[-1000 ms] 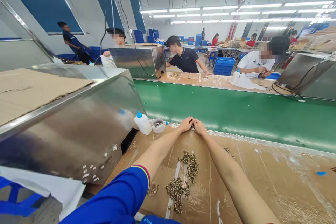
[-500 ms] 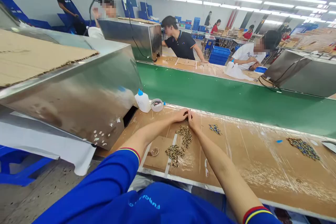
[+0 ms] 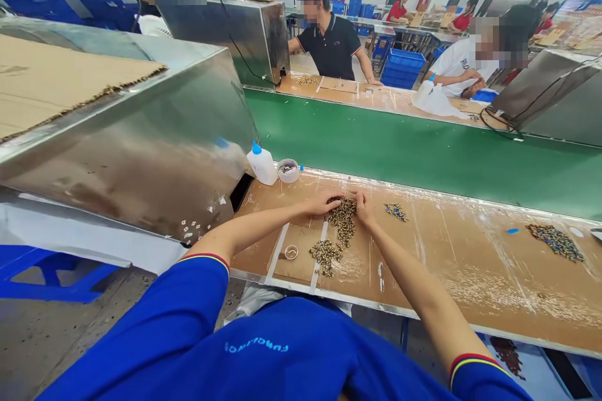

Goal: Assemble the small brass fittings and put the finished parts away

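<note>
My left hand and my right hand rest on the brown taped worktop, one on each side of the top of a heap of small brass-coloured parts. Both hands have their fingers curled into the heap and touch the parts. What the fingertips pinch is too small to make out. A second clump of the same parts lies nearer me. A small bunch of bluish parts lies just right of my right hand.
A white squeeze bottle with a blue cap and a small round dish stand at the worktop's far left. A steel machine housing is on my left. A green conveyor belt runs behind the worktop. Other people work across it.
The view has tilted down and nearer to the worktop. My hands have come slightly toward me, from the far edge onto the top of the heap of parts.
</note>
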The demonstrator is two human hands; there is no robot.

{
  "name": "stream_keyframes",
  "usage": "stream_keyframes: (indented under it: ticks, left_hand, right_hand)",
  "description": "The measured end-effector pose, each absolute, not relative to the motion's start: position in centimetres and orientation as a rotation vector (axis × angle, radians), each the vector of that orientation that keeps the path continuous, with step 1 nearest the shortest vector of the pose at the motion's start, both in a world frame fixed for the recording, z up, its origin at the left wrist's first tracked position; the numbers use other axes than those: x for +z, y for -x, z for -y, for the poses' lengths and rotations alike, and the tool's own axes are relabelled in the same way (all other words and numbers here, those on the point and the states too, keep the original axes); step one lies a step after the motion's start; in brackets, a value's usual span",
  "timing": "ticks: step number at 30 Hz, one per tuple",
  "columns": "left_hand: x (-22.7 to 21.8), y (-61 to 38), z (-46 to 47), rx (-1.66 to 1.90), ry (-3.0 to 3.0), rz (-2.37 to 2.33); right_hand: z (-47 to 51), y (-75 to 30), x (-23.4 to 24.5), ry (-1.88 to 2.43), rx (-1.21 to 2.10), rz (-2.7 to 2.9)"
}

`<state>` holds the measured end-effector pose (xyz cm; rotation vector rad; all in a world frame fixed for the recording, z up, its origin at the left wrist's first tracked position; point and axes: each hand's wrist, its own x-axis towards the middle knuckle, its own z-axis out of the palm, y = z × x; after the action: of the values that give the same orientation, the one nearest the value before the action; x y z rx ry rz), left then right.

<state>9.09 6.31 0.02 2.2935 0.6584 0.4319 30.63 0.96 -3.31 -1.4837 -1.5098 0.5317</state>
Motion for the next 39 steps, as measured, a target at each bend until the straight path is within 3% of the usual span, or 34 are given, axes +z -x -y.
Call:
stream_keyframes:
  ticks: [13,29,39]
  left_hand:
    - [-0.6,-10.0,-6.0,0.284,-2.343,-0.757]
    - [-1.0,-9.7,-5.0,0.358,-2.303,-0.806]
    - [-1.1,-11.0,-2.5,0.225,-2.373,-0.665]
  right_hand:
    - [-8.1,-31.2,-3.0,1.648,0.621,1.616]
    - [-1.2,-29.9,-2.8,1.565,0.605,1.712]
    - [3.2,-28.9,-2.5,1.581,0.546,1.621]
